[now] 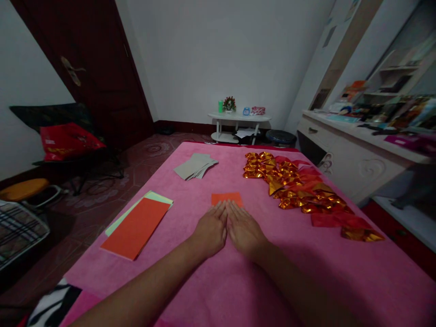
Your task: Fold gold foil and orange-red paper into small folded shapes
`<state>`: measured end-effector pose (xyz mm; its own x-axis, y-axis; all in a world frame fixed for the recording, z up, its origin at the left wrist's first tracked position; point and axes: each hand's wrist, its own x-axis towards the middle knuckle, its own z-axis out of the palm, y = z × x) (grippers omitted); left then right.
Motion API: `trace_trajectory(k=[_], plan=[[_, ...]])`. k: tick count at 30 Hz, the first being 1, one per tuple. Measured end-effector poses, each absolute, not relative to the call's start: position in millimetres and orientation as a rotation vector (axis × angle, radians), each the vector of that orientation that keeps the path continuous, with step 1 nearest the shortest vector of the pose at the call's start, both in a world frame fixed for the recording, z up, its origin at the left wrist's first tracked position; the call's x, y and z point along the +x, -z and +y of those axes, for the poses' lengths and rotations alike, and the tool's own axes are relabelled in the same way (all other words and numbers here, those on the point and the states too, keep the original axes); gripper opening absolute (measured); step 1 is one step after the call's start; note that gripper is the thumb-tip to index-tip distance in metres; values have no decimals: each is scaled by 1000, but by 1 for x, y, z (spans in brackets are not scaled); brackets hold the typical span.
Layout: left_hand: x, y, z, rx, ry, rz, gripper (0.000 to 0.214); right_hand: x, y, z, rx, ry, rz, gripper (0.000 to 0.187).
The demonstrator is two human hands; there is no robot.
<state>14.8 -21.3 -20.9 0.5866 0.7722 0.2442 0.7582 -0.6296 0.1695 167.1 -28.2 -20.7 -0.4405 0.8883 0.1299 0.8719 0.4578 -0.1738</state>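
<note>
One small orange paper rectangle (226, 197) on pink cloth (190, 286)

At left, long orange and pale-green paper sheets (136, 227) lie stacked; grey paper sheets (193, 167) fan out beyond. Centrally, the left hand (210, 230) and right hand (245, 232) rest flat, open, over the rectangle's near part. Shiny gold-and-red pieces (293, 180) lie right.

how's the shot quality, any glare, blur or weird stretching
Head view: dim overall, small orange paper fairly clear; head view: bright glints on the gold foil, soft shadow on the pink cloth beside the right arm; head view: door slanted by wide-angle stretch, clutter at the right edge smeared.
</note>
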Motion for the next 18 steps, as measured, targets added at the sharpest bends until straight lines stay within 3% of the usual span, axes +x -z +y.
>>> trace_trajectory(k=[11,15,18], plan=[[-1,-1,-6,2834,-157,1479,26,187,1,-29,-1823,4,-2338,49],[3,-11,3,2956,-76,1355,24,181,8,-23,-1666,75,-2239,56],[-7,-5,13,2966,-257,1242,22,185,13,-17,-1472,74,-2210,54]])
